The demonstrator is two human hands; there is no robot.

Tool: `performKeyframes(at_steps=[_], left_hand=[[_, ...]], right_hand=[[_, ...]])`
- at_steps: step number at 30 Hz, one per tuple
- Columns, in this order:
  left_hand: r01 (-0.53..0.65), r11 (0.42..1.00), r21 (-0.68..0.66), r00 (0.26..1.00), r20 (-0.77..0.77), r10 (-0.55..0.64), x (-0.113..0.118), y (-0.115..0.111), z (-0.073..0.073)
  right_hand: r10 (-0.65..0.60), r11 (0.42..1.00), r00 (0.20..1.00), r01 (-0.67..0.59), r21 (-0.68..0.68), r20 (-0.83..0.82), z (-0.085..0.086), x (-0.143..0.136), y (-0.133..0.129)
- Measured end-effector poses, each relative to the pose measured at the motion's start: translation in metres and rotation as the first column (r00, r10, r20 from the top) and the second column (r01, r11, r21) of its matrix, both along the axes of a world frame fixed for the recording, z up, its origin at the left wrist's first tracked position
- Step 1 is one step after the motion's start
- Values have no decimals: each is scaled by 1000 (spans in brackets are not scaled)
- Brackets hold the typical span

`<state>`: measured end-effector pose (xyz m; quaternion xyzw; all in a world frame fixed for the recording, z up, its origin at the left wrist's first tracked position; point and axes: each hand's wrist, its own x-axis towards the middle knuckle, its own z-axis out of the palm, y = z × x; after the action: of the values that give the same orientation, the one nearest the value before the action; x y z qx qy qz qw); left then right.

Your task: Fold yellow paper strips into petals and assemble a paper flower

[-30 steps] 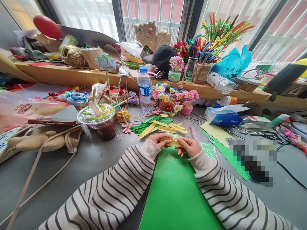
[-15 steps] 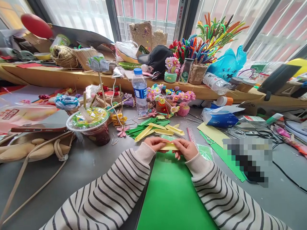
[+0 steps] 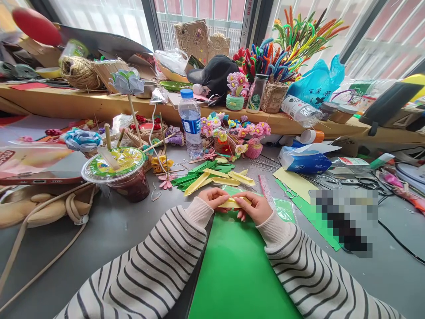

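Between my fingers is a small piece of yellow paper (image 3: 232, 203), partly folded. My left hand (image 3: 214, 198) pinches its left end, and my right hand (image 3: 254, 206) grips the right end with the thumb lying across the top. Both hands are above the far end of a green mat (image 3: 242, 266). Just beyond them lie several folded yellow paper strips (image 3: 229, 180) on top of folded green paper strips (image 3: 191, 177). The fingers hide part of the held paper.
A lidded drink cup (image 3: 116, 173) and a water bottle (image 3: 191, 126) stand to the left. Scissors (image 3: 290, 190) lie on yellow and green sheets (image 3: 308, 212) at the right. Behind, a crowded ledge (image 3: 159, 108) runs below the windows; a blue tissue pack (image 3: 303, 160) sits before it.
My right thumb has shifted left over the yellow paper, whose fold now shows differently. Both hands stay in nearly the same place, and the view has turned slightly.
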<state>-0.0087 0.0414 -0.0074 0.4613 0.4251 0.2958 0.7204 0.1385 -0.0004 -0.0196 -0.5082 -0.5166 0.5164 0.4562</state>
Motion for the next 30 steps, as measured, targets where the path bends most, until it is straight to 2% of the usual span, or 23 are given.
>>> performKeyframes(at_steps=[5, 12, 18, 24, 30], left_hand=[[-40, 990, 135, 999, -16, 42, 0, 0, -4], [-51, 966, 255, 998, -16, 57, -1, 0, -10], [-10, 965, 261, 1000, -20, 16, 0, 0, -7], [26, 980, 196, 1000, -20, -23, -2, 2, -9], [-44, 980, 192, 998, -36, 51, -2, 1, -7]], right_hand=[[-28, 1000, 999, 28, 6, -26, 0, -1, 0], [26, 1000, 999, -26, 8, 19, -1, 1, 1], [19, 1000, 1000, -19, -14, -22, -3, 2, 2], [-11, 1000, 1000, 11, 0, 7, 1, 1, 0], [-119, 993, 992, 119, -4, -34, 0, 3, 1]])
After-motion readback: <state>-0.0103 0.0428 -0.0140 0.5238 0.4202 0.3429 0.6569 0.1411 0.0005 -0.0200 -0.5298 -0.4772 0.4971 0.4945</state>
